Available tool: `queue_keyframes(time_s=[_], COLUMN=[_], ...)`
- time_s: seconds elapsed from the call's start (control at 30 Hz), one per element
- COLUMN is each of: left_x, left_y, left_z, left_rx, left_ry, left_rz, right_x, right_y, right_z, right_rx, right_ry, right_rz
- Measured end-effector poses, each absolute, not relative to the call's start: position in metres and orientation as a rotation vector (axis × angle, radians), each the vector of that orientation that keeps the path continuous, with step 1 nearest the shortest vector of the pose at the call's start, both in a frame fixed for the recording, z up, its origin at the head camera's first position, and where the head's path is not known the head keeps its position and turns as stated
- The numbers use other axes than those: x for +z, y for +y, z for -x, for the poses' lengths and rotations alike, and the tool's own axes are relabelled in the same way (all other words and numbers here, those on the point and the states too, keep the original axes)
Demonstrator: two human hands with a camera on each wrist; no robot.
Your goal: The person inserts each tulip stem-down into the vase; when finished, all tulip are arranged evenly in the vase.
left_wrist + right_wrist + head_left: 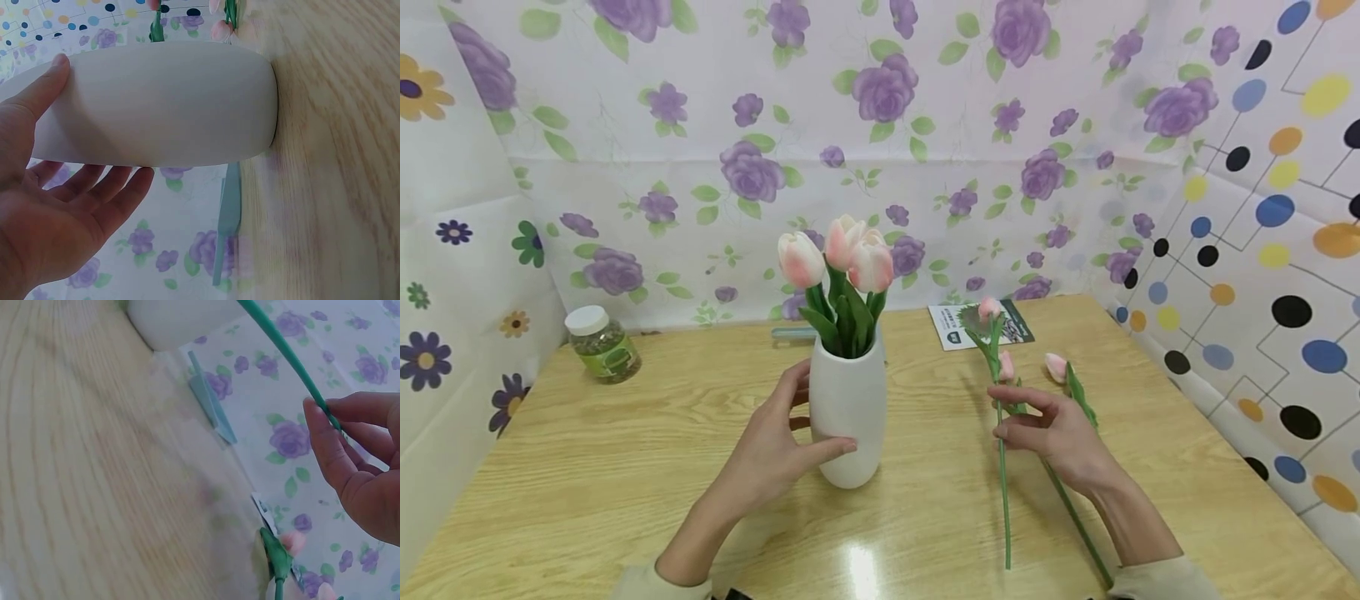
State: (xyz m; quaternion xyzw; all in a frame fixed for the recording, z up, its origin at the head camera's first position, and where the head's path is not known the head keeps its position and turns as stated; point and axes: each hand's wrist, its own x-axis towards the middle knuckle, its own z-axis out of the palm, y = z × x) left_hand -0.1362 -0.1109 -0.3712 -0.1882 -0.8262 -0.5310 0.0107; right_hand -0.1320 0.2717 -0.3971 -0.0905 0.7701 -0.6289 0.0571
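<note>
A white vase [848,408] stands upright on the table, holding several pink-and-white tulips [844,258] with green leaves. My left hand [782,442] grips the vase from the left, thumb across the front and fingers along the far side; the left wrist view shows this hand [69,194] around the vase's upper part. To the right, my right hand [1056,433] pinches the stem of a single tulip [1004,492] between thumb and fingertips. That flower is upright, bloom on top, its stem hanging below the hand. In the right wrist view the green stem [284,349] passes between the fingertips.
Beside and behind my right hand lie more tulips, one with its pink bloom [1056,367] toward the back. A printed card [943,329] lies near the back edge. Behind the vase is a light blue flat item [230,203]. A white-lidded jar [602,346] stands back left.
</note>
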Motion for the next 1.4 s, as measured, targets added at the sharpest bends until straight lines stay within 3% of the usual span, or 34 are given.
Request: queue_keyframes(time_s=[0.57, 0.9, 1.13, 1.4], left_x=[-0.372, -0.37, -0.372, -0.371], left_y=[-0.105, -0.118, -0.11, -0.116], left_z=[0.132, 0.135, 0.135, 0.135], left_rx=[-1.538, -1.684, -1.62, -1.664], left_ry=[-2.628, -2.626, -2.594, -2.647], left_rz=[0.559, 0.752, 0.661, 0.704], right_x=[-0.372, -0.362, -0.359, -0.347], right_y=[0.256, 0.244, 0.238, 0.227], right_z=[0.135, 0.138, 0.139, 0.142], right_rx=[-2.174, -2.339, -2.444, -2.475], right_ry=[2.218, 2.036, 1.934, 1.978], right_rz=[0.275, 0.352, 0.43, 0.314])
